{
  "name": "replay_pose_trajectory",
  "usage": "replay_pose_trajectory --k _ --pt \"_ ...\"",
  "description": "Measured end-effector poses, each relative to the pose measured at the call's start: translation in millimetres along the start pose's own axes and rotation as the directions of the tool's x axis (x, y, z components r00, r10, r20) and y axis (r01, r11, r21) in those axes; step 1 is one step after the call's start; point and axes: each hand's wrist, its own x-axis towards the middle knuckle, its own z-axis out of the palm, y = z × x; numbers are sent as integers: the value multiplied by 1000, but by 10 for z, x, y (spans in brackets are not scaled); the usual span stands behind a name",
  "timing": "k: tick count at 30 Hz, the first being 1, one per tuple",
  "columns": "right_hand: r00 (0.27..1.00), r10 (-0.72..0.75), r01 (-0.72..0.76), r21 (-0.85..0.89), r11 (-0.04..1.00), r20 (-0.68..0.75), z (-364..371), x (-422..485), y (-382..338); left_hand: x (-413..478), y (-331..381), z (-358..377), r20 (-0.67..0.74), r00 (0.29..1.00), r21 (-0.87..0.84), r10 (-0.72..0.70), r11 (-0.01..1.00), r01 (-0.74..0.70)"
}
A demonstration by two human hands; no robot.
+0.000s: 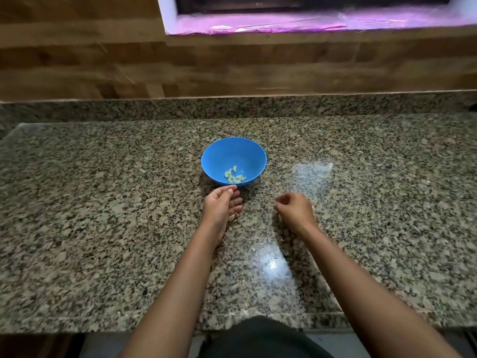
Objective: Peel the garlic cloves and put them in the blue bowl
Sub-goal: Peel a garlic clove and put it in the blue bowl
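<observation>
Peeled cloves point(235, 177) sit in the blue bowl point(254, 153); what look like unpeeled cloves point(233, 217) peek from under my left hand point(222, 205). Left hand and right hand point(294, 208) are both curled, and I can't tell if they're holding anything. Cloves should be light, firm and slick once skinned, so I'd pinch the ends.

Both bare forearms are reaching forward toward the blue bowl point(233, 153). The left hand point(222, 206) is sitting just short of its near rim, fingers curled, thumb meeting forefinger. The right hand point(294, 209) is sitting nearer and to the bowl's right, knuckles up, fingers curling under; whether either is holding anything is hidden.
</observation>
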Motion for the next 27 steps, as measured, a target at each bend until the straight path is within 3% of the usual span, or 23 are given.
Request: replay_pose_trajectory --k 5,9,12,14,16,18,19,20,21,23,25,27 --pt "994 -89 104 329 939 -59 -15 65 -508 48 -27 -139 -44 999 -5 15 1000 -15" --pt "984 -167 176 336 925 -56 81 282 -954 92 -109 -300 -92 993 130 80 989 -68" --pt "985 -163 171 321 931 -51 184 367 -1068 93 -149 -401 -43 988 340 148 932 -125" --pt "986 -161 166 336 927 -43 222 298 -1016 78 -175 -441 86 984 527 157 831 -178" --pt "987 -154 156 370 916 -37 237 131 -900 78 -213 -440 250 956 727 154 623 -290" --pt "992 -123 113 431 895 -5 239 -58 -758 73 -226 -404 351 923 807 157 449 -383" --pt "994 -103 79 452 889 30 238 -146 -686 77 -232 -386 356 920 813 166 431 -392" --pt "994 -77 33 463 886 77 240 -221 -613 81 -237 -370 334 926 790 175 484 -376" --pt "991 -44 -22 470 883 129 250 -282 -543 91 -246 -365 290 943 710 161 625 -325" --pt "978 18 -121 497 859 206 274 -379 -422 51 -224 -356 243 969 278 47 953 -117" --pt "970 42 -172 559 811 238 299 -450 -353 1 -186 -348 282 959 -148 -37 986 81" --pt "965 9 -177 627 759 262 314 -508 -358 -37 -143 -345 326 944 -293 -45 945 147"
